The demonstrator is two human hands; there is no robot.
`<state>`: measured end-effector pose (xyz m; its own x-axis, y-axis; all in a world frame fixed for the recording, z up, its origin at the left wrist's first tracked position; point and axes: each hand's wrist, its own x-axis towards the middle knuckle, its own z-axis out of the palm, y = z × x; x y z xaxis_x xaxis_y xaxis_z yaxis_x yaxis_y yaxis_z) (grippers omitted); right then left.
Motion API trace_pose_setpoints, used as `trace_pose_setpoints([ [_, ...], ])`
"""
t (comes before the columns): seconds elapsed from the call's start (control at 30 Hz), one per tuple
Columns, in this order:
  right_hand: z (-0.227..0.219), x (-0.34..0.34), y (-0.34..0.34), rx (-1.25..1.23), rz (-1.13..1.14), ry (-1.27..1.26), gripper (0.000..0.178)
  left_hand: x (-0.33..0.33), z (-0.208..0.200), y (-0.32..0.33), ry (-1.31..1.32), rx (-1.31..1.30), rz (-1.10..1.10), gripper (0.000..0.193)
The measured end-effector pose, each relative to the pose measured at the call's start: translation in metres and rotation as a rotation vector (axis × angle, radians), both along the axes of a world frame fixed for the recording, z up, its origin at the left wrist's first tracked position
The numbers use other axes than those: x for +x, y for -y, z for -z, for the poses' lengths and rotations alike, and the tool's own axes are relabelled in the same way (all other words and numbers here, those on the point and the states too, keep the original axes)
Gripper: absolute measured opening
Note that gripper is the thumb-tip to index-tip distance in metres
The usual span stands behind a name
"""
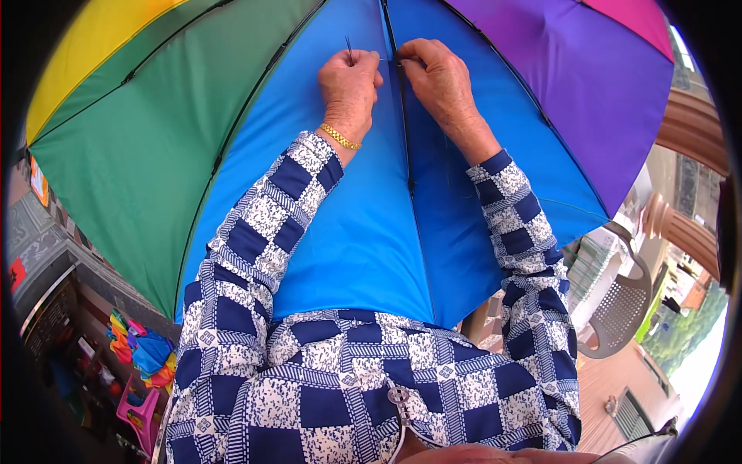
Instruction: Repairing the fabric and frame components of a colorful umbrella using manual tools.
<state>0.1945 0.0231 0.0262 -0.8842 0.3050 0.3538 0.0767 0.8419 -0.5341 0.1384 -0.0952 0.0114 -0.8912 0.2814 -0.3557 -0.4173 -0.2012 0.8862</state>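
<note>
An open umbrella (344, 240) with yellow, green, blue, purple and pink panels fills the space before me, its underside and dark ribs showing. My left hand (347, 89) is closed over the blue panel, left of the middle rib (406, 139), with a few thin dark strands (349, 51) sticking up from its fist. At that same rib my right hand (444, 81) pinches with thumb and forefinger. A fine light line, perhaps thread or a needle, spans the small gap between the hands. What exactly the right fingertips grip is too small to tell.
A grey plastic chair (616, 309) with a perforated back stands at the right. Brown columns (684, 228) rise beyond it. Bunched multicoloured cloth (151, 356) and a pink plastic stool (139, 414) are at the lower left, near a dark ledge.
</note>
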Motion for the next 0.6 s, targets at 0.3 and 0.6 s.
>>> trace_pose_setpoints([
  [0.3,-0.008,0.011,-0.014,0.039,0.037,0.025,0.014,0.002,0.004,0.001,-0.038,0.149,-0.109,0.014],
  [0.6,-0.006,0.01,-0.018,0.014,0.029,0.033,0.017,0.005,0.004,-0.001,-0.09,0.103,-0.07,0.015],
])
